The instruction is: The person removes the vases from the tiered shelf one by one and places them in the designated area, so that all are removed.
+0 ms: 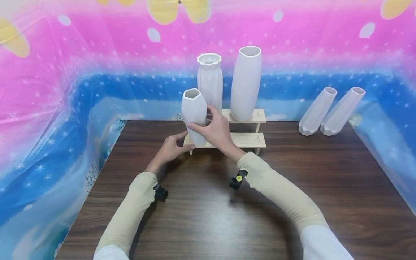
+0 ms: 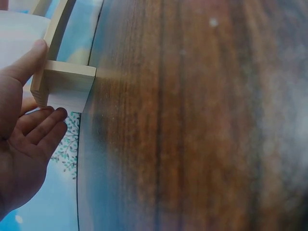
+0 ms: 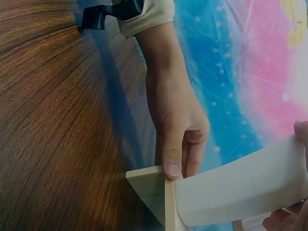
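A white faceted vase (image 1: 194,110) with a five-sided mouth stands on the left end of the lower shelf of a two-tier wooden stand (image 1: 245,139). My right hand (image 1: 218,129) grips the vase around its middle, thumb on the near side. At the shelf's left end, my left hand (image 1: 169,148) pinches the wood. The left wrist view shows that thumb on top of the board, with fingertips (image 2: 58,114) beneath it. In the right wrist view, the vase base meets the shelf beside my left thumb, and my right fingertips (image 3: 284,216) hold the vase's side.
Behind, the upper shelf carries a ribbed white vase (image 1: 209,83) with a scalloped rim and a tall smooth vase (image 1: 246,85). Two slanted white vases (image 1: 342,112) (image 1: 317,112) stand at the back right of the brown wooden table (image 1: 208,216). A patterned cloth (image 1: 107,94) surrounds the table.
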A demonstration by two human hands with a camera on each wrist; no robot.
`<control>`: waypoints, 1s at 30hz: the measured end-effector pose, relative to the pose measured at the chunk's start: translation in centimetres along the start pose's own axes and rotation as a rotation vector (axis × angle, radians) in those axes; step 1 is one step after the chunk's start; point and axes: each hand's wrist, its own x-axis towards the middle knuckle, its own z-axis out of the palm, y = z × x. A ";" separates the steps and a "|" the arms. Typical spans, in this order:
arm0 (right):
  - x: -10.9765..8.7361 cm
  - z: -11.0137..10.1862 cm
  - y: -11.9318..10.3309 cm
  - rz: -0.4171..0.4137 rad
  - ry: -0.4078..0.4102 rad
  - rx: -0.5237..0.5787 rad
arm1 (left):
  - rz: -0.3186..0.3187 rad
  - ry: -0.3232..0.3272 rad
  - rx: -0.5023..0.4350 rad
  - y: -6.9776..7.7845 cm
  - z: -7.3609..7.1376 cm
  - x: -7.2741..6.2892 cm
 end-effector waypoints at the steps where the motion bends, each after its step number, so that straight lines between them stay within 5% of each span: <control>1: 0.0 0.1 0.0 0.002 0.003 -0.002 | -0.001 0.000 0.000 0.0 0.0 0.0; 20: -0.5 -0.4 -0.3 0.027 0.005 0.035 | -0.004 -0.010 0.006 0.0 -0.1 -0.1; 30: -2.1 -3.1 -1.5 0.024 0.000 0.028 | -0.015 -0.001 0.008 0.2 0.1 -0.1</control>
